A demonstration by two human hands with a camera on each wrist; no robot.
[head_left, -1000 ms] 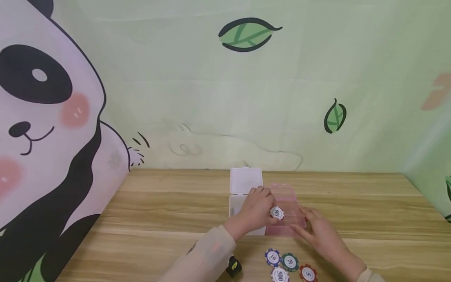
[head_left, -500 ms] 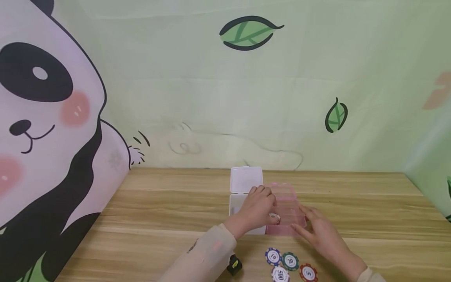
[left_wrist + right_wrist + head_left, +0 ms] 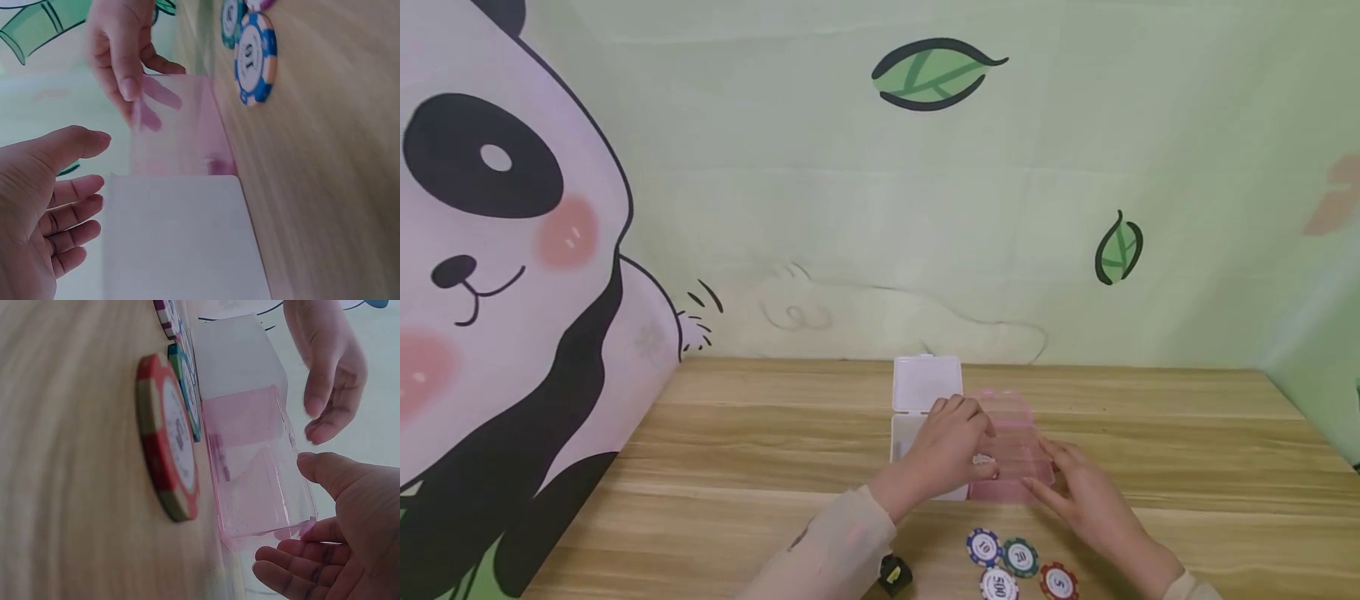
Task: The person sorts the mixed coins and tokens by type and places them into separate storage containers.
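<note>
Green cloth (image 3: 775, 167) is hanging behind the desk (image 3: 760, 417), where the right hand (image 3: 1086, 493) is gripping a pink box (image 3: 1009, 492) by its right end while the left hand (image 3: 951, 442) is hovering, loose-fingered, over its left side, a pale chip (image 3: 982, 459) showing just beside that hand.
</note>
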